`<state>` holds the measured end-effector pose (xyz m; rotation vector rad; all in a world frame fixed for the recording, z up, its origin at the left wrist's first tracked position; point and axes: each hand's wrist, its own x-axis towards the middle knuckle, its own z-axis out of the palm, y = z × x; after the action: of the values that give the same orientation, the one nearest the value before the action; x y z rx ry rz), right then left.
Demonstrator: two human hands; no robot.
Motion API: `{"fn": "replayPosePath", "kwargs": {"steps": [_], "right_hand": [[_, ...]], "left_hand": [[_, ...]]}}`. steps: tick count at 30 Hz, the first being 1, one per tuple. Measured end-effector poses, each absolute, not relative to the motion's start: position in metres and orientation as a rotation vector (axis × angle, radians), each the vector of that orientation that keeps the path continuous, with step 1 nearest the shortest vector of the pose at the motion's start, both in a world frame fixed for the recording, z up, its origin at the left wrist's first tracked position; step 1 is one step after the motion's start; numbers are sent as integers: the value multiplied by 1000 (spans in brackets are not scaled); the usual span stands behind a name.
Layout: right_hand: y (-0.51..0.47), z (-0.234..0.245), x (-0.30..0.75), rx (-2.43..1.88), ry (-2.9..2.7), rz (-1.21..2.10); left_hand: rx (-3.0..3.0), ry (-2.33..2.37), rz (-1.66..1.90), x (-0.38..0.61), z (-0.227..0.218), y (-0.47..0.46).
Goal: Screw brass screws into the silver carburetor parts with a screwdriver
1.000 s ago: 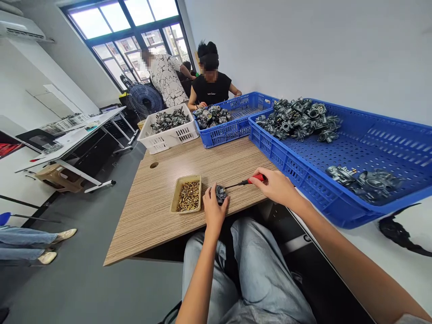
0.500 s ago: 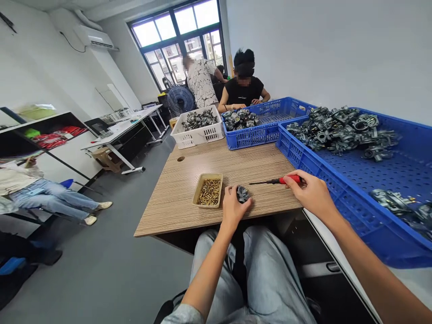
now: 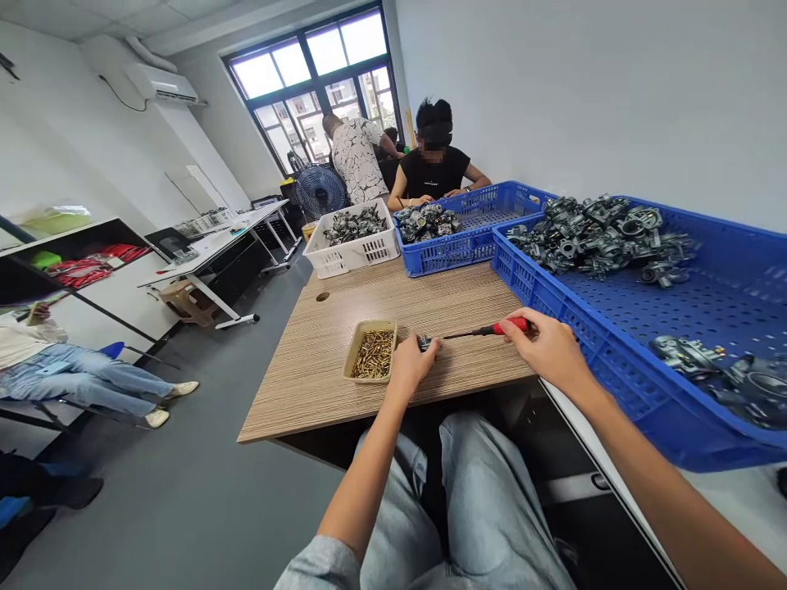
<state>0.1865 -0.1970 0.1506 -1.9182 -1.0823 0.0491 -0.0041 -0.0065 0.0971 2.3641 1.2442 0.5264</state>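
Observation:
My left hand (image 3: 411,363) is closed around a small grey metal carburetor (image 3: 424,342) on the table, and my fingers cover most of it. In my right hand (image 3: 546,344) is a screwdriver (image 3: 509,327) with a red handle, held level. Its dark shaft points left, and the tip is at or close to the carburetor; I cannot tell whether they touch. Just left of my left hand stands a small beige tray (image 3: 348,366) full of little brass parts (image 3: 375,354).
A large blue crate (image 3: 590,344) of carburetors (image 3: 608,233) lies along the right. Behind the wood-grain table (image 3: 301,385) are another blue crate (image 3: 443,260) and a white basket (image 3: 352,260), both holding metal parts. A person in black (image 3: 434,176) sits opposite.
The carburetor has turned in my left hand, and less of it shows now. The screwdriver tip is nearer to it. The whole view has shifted slightly.

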Motion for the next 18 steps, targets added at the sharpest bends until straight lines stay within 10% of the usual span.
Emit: {"fn": "replayPosePath", "kwargs": {"steps": [18], "right_hand": [[-196,148,186,-2055,-1032,0]], "left_hand": [[2240,1146,833,-5,49,-13]]}}
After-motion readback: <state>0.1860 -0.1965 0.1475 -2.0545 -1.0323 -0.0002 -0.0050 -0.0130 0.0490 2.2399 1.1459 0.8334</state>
